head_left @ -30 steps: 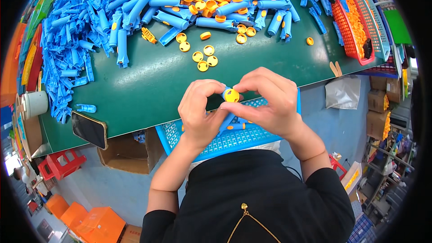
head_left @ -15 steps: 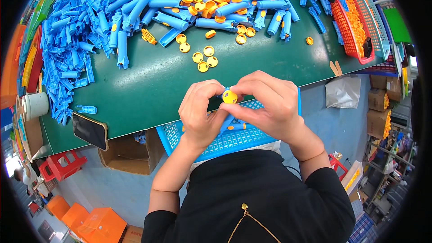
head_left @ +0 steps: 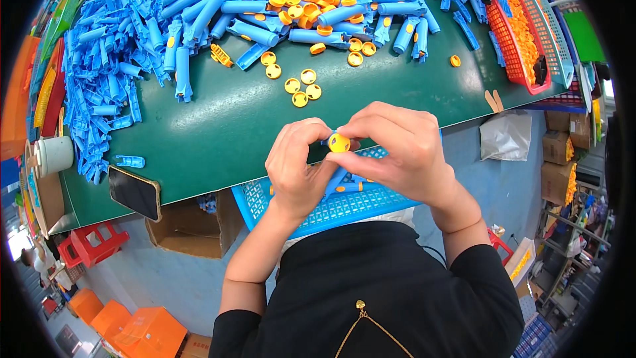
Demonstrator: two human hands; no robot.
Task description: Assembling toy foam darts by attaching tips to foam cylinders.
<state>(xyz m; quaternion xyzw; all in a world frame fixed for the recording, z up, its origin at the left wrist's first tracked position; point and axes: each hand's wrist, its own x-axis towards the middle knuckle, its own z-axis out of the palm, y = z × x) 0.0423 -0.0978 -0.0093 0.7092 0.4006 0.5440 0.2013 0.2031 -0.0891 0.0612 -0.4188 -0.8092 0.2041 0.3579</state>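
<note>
Close together at the table's near edge, both hands work on one piece. My left hand [head_left: 293, 166] is closed around a blue plastic tube, mostly hidden by the fingers. A round yellow cap [head_left: 339, 143] sits at the tube's near end, with my right hand [head_left: 397, 152] pinching it between thumb and fingers. Below the hands, a light-blue basket [head_left: 262, 202] holds several blue tubes with yellow-orange parts. Several loose yellow caps [head_left: 300, 99] lie on the green table [head_left: 218, 132] just beyond my hands.
A large heap of blue plastic parts [head_left: 192, 20] covers the table's far and left side, with orange caps [head_left: 308, 10] piled on it. At the right stands a red basket [head_left: 510, 33] of orange pieces. A phone [head_left: 134, 192] overhangs the near-left edge beside a pale cup [head_left: 54, 156].
My right hand has shifted very slightly while both hands keep their grip on the tube and cap. One loose orange cap near the heap has moved a little to the right.
</note>
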